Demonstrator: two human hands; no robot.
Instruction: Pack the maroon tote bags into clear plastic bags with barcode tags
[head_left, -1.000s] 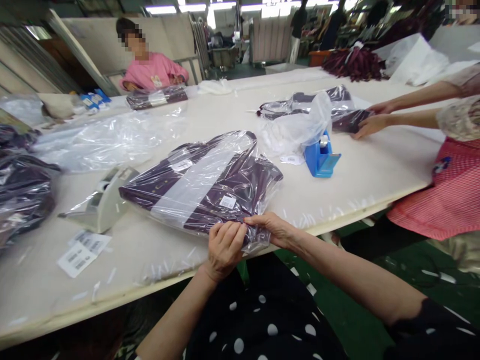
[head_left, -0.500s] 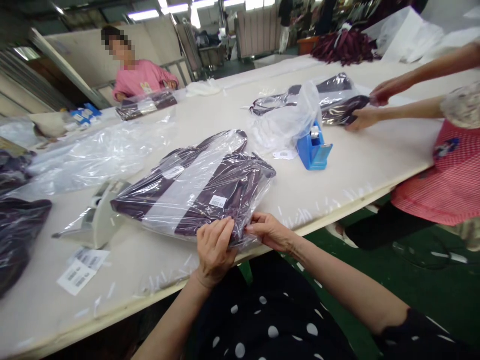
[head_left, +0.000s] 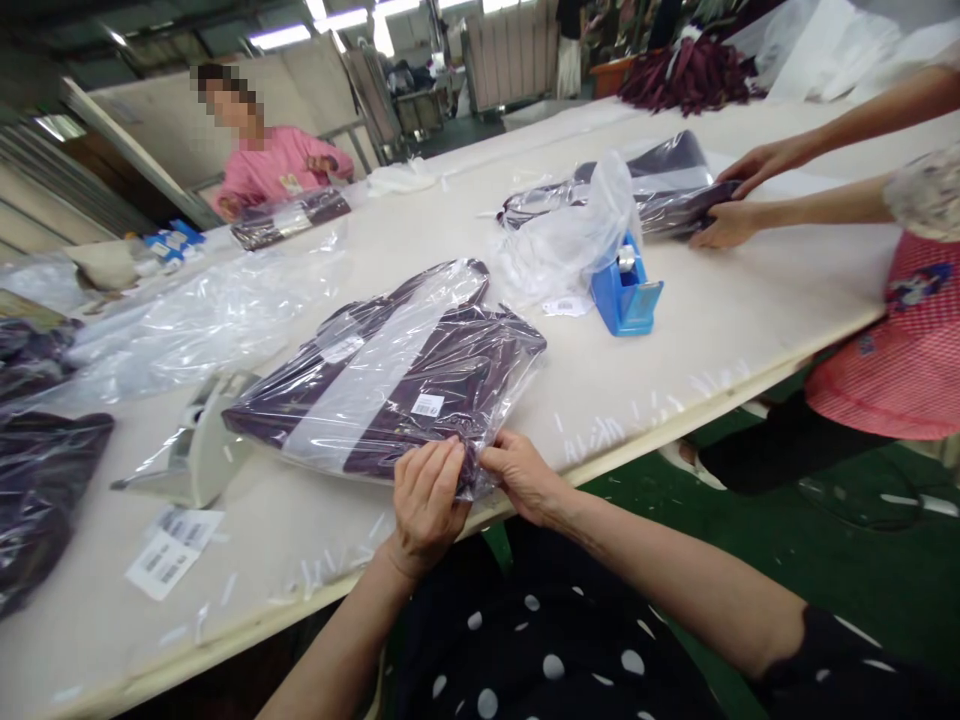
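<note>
A folded dark maroon garment (head_left: 405, 425) lies inside a clear plastic bag (head_left: 311, 430) before me, a white strip across it and a barcode sticker (head_left: 427, 404) near its lower edge. My left hand (head_left: 429, 498) is closed on the bag's near edge, fingers on top and thumb hidden. Close beside it, my right hand (head_left: 525, 477) pinches the bag's near right corner between thumb and forefinger. To the left of the bag stands a grey-white tape dispenser (head_left: 206, 450), with printed barcode labels (head_left: 172, 550) lying in front of it.
A blue tape dispenser (head_left: 626, 295) stands right of the bag. Beyond it, a co-worker's hands (head_left: 731, 215) hold another bagged garment (head_left: 660, 190). A person in pink (head_left: 281, 165) works across the table. Loose plastic bags (head_left: 202, 300) and dark bagged garments (head_left: 45, 500) lie at left.
Both my hands remain on the bag's near edge, with the right slightly closer to the left. The view has shifted a little. The co-worker's hands at right stay on their bag.
</note>
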